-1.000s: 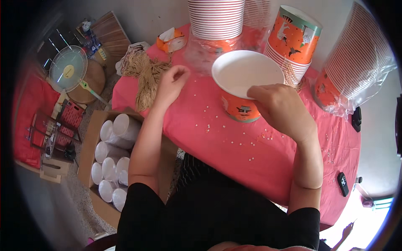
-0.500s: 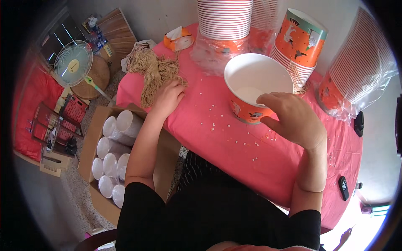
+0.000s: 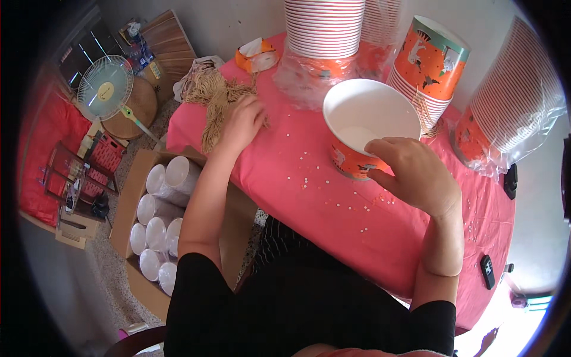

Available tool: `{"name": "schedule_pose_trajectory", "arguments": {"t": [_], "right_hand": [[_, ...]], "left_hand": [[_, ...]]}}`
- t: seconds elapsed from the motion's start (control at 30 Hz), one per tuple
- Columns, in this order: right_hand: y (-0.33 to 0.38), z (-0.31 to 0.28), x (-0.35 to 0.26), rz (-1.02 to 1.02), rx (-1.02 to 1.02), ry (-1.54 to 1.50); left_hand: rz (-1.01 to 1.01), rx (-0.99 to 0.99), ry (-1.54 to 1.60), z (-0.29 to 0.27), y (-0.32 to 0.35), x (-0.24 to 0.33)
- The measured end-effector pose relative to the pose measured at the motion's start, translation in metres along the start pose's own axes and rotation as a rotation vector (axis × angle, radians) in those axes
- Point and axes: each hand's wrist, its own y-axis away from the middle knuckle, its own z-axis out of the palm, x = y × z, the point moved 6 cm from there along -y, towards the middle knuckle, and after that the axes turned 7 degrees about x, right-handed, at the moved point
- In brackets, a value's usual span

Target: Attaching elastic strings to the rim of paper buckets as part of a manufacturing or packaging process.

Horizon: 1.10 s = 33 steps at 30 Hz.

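Note:
A white-lined paper bucket with an orange printed outside stands upright on the pink-covered table. My right hand holds its near right rim, fingers over the edge and thumb along the outer wall. Off to the left, my left hand lies at the near right side of a bundle of tan twine. Its fingers are stretched out over the strands, and I see nothing lifted in them. The fingertips are partly lost against the twine.
Plastic-wrapped stacks of paper buckets stand along the back, with another wrapped stack at the right. An orange bucket tops a further stack. Small white dots are scattered on the tablecloth. A carton of wrapped white cups sits on the floor.
My left hand has moved slightly farther away, onto the twine. My right hand stays at the bucket's rim. The whole view has shifted a little.

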Motion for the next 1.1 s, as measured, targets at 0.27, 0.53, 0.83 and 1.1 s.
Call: {"name": "schedule_pose_trajectory", "arguments": {"t": [0.27, 0.53, 0.83, 1.1], "right_hand": [[0.000, -0.001, 0.001, 0.054, -0.059, -0.012], [-0.002, 0.003, 0.002, 0.029, -0.053, -0.031], [-0.010, -0.002, 0.000, -0.010, 0.016, -0.168], [-0.018, -0.011, -0.019, -0.160, 0.209, -0.368]], "left_hand": [[-0.021, -0.439, -0.417, 0.063, -0.029, -0.045], [-0.162, -0.265, 0.130, 0.042, -0.028, -0.028], [-0.411, -0.129, 0.889, -0.013, -0.004, 0.083], [-0.476, 0.033, 1.201, -0.020, 0.024, 0.142]]}}
